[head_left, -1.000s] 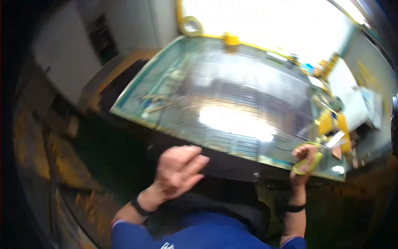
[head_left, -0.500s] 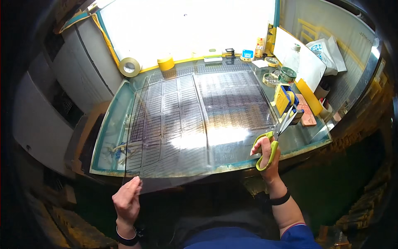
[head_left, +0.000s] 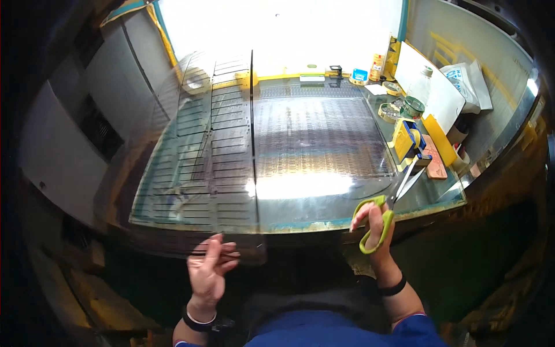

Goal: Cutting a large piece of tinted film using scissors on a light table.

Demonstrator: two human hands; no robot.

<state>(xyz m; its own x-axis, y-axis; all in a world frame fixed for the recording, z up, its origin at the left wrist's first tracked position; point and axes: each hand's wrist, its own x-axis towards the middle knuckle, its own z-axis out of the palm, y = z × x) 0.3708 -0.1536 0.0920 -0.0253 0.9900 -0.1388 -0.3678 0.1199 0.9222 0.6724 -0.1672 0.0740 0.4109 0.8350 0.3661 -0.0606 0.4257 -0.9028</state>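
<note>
In the head view, the fingers of your left hand [head_left: 208, 274] appear pinched on the near end of a clear film with dark ruled lines [head_left: 225, 150]; the film lies straight ahead of them, tilted up over the left part of the surface [head_left: 306, 211], its long axis running from past the near edge toward the back edge; your left hand is the nearer one; your right hand [head_left: 378, 230], at the near edge right of middle, has its fingers through the loops of green-handled scissors [head_left: 391, 201], blades parted, pointing back and right, well apart from the film. Counted: two hands; one pair of scissors; one lifted film; one patterned sheet [head_left: 318, 130] flat mid-surface; one tape dispenser [head_left: 403, 140] and one pink block [head_left: 435, 163] near the right edge; one clear bottle [head_left: 420, 87] toward the back right corner.
</note>
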